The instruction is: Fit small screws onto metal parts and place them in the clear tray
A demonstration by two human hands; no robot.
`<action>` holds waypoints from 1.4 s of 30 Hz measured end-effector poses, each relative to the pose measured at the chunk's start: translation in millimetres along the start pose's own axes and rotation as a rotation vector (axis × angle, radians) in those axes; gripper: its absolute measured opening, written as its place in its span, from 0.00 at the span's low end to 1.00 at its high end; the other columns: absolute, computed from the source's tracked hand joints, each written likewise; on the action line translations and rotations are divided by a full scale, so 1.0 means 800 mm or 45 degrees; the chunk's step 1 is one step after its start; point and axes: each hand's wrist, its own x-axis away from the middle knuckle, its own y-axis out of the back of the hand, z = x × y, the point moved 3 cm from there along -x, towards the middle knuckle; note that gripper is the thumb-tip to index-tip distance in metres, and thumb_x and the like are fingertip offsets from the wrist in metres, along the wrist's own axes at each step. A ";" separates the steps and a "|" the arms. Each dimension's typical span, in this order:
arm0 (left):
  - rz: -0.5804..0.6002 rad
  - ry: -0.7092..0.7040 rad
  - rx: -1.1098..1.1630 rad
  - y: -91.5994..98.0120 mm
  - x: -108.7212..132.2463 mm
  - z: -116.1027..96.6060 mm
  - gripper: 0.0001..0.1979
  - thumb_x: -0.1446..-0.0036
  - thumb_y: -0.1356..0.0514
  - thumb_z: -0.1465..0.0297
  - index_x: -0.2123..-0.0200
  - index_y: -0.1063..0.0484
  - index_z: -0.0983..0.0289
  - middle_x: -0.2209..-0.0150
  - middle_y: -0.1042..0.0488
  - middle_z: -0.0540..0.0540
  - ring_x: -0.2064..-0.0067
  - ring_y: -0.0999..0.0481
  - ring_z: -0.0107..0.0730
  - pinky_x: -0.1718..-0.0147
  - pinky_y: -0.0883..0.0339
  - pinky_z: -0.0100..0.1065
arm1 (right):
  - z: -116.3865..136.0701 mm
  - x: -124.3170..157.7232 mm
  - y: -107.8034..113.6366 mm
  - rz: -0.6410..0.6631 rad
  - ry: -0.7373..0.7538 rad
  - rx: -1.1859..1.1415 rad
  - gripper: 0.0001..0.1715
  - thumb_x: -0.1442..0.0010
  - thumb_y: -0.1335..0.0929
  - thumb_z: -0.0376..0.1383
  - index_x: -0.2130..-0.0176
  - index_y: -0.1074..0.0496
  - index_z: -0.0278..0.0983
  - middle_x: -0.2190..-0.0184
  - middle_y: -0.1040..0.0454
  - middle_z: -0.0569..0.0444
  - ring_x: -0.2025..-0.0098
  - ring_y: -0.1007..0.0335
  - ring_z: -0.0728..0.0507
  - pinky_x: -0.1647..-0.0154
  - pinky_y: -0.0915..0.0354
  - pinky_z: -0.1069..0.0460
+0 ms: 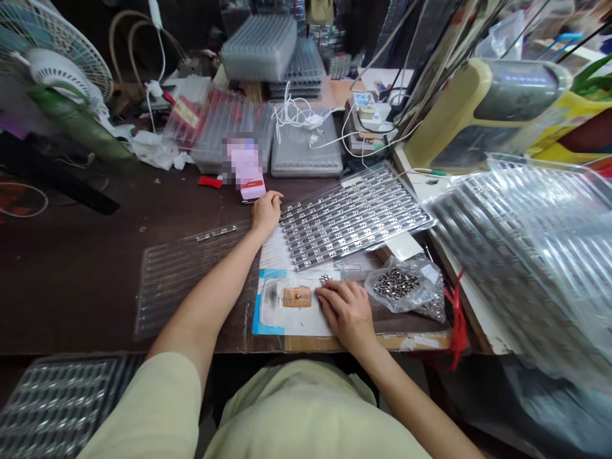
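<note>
While the phone screen (245,160) is pixelated, the left hand (266,211) by the plastic tray (354,218) and right hand (350,315) beside metal parts (326,278) near the desk's (71,274) front edge show bent fingers; pinch indeterminable.

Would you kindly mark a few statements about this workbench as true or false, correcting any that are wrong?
1. The orange block lies to the left of the right hand. True.
2. The clear bag of small metal parts lies to the left of the right hand. False: it lies to the right.
3. The left hand is at the left end of the filled tray. True.
4. The tray beneath the left forearm is full. False: most of it is bare, with a short row of parts near its far edge.
5. A fan stands at the upper left of the view. True.
</note>
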 end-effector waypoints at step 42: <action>0.418 0.057 0.396 0.083 0.257 -0.042 0.07 0.44 0.40 0.66 0.61 0.25 0.58 0.61 0.23 0.54 0.66 0.24 0.32 0.68 0.27 0.33 | 0.007 -0.022 -0.006 0.195 0.149 0.196 0.06 0.39 0.36 0.32 0.68 0.30 0.38 0.69 0.28 0.52 0.65 0.39 0.45 0.64 0.47 0.49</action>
